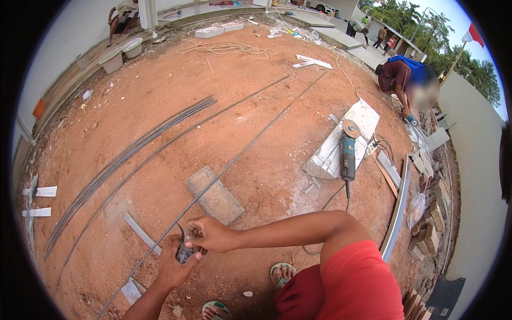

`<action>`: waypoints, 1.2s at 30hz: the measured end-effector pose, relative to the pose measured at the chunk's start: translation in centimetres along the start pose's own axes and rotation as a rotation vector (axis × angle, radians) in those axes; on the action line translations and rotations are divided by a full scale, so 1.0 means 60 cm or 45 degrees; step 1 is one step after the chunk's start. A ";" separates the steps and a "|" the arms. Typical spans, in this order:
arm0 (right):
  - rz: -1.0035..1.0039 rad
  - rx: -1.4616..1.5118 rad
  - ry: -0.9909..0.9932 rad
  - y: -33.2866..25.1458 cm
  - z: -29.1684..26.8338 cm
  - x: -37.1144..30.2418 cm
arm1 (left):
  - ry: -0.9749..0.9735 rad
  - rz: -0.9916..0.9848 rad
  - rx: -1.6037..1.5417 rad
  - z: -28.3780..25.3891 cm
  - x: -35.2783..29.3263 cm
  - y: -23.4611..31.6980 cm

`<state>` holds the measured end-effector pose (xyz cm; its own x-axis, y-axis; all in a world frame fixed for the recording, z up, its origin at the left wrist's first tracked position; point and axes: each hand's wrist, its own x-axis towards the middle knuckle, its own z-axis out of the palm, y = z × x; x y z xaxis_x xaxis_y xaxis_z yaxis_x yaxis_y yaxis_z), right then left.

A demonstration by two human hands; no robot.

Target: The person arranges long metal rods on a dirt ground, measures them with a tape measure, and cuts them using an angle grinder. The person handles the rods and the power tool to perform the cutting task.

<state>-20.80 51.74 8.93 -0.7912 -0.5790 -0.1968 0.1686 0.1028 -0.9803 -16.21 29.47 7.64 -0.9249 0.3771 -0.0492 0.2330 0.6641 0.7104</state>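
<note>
Low in the middle of the head view, my left hand [173, 264] is closed around a small dark, rounded case with a curved black strap; it looks like a tape measure [184, 253]. My right hand [213, 234] reaches in from the right with bent fingers, its thumb and fingertips on the same case. Just beyond my hands, a long thin steel rod [242, 152] runs diagonally, crossing over a flat concrete block [213, 194]. Part of the case is hidden by my fingers.
An angle grinder [348, 154] rests against a white-grey slab [333, 152], its cord trailing down. Several rods [133, 146] lie bundled on the left. A co-worker [402, 77] bends over a power tool at right. Bricks [429, 229] and a metal channel [397, 213] line the right side.
</note>
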 end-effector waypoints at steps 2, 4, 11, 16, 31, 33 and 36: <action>-0.080 -0.071 -0.002 0.009 -0.016 -0.001 | 0.011 0.083 0.025 0.011 0.000 -0.012; -0.067 -0.068 0.152 -0.004 -0.051 -0.001 | -0.127 -0.206 -0.272 0.002 -0.008 -0.010; -0.343 0.232 0.917 -0.080 -0.306 0.027 | -0.628 -0.997 -0.597 -0.028 -0.092 -0.173; -0.383 0.502 1.289 -0.049 -0.447 0.003 | -0.687 -0.986 -0.314 -0.029 -0.106 -0.192; 0.048 0.384 0.593 0.073 -0.073 0.035 | -0.364 -0.729 -0.308 -0.037 0.089 0.047; -0.006 0.440 0.778 0.067 -0.130 0.052 | -0.360 -0.745 -0.204 -0.039 0.091 0.042; -0.149 0.377 1.115 0.064 -0.298 0.065 | -0.436 -0.773 -0.091 -0.059 0.069 -0.011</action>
<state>-33.73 64.32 4.12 -0.9537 0.2561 -0.1577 0.1078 -0.1982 -0.9742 -21.28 28.31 9.45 -0.7356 0.1431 -0.6621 -0.3257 0.7823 0.5310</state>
